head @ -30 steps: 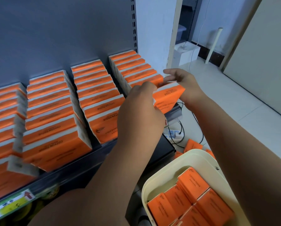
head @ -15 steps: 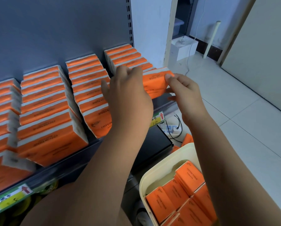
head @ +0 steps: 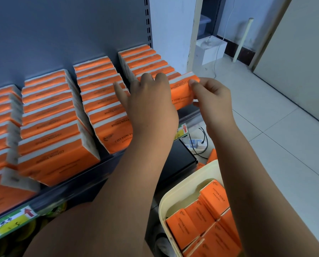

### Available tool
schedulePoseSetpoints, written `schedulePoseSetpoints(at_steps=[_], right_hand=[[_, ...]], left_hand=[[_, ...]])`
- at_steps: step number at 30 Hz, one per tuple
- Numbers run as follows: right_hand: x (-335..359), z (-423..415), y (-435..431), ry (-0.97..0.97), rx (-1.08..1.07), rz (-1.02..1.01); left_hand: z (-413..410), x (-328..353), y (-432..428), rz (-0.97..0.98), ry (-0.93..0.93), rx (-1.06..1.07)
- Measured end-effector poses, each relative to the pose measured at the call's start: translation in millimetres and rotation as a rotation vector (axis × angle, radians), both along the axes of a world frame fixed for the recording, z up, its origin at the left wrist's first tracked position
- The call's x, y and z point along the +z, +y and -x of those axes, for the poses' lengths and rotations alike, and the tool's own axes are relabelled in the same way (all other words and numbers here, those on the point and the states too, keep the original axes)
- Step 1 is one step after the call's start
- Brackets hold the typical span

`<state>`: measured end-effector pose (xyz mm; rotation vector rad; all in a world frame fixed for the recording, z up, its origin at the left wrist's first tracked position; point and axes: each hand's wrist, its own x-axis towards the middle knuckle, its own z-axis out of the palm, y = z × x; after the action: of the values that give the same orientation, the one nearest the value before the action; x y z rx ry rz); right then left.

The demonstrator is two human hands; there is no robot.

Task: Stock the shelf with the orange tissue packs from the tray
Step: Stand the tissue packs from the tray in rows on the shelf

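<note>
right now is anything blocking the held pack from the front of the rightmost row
Nothing visible does. The held pack is at the front of the rightmost row, the left hand over its top and the right hand pinching its end.

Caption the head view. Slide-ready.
Left hand and right hand hold an orange tissue pack at the front of the rightmost shelf row.

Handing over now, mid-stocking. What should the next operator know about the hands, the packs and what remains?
Left hand: fingers hooked over the top edge of the orange pack at the front of the rightmost row.
Right hand: pinches that pack's right end.
Done: several rows of packs stand on the shelf; this one is in its place but not yet let go.
Left: release it, then move the tray packs from the cream tray at lower right.
</note>
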<state>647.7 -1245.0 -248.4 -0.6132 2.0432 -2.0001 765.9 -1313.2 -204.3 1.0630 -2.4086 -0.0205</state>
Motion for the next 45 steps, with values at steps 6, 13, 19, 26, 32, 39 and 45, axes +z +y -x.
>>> schedulePoseSetpoints(at_steps=[6, 13, 19, 26, 32, 39, 45], right_hand=[[-10, 0, -4, -0.001, -0.027, 0.019], [-15, 0, -6, 0.019, -0.047, -0.046], [-16, 0, -10, 0.040, -0.062, -0.071], [-18, -5, -9, 0.080, -0.056, -0.120], [-19, -24, 10, 0.119, -0.101, -0.125], [-36, -74, 77, 0.129, -0.177, -0.153], [-87, -121, 142, -0.005, -0.225, -0.305]], left_hand=[[1, -7, -6, -0.008, -0.062, 0.035], [4, -8, -5, -0.025, -0.076, 0.028], [4, -5, -3, -0.074, -0.054, 0.006], [2, -12, -5, -0.012, -0.008, -0.049], [-4, -10, 1, 0.043, 0.043, -0.097], [-16, -26, 29, -0.024, 0.234, -0.541], [-39, -71, 70, -0.195, 0.052, -0.794]])
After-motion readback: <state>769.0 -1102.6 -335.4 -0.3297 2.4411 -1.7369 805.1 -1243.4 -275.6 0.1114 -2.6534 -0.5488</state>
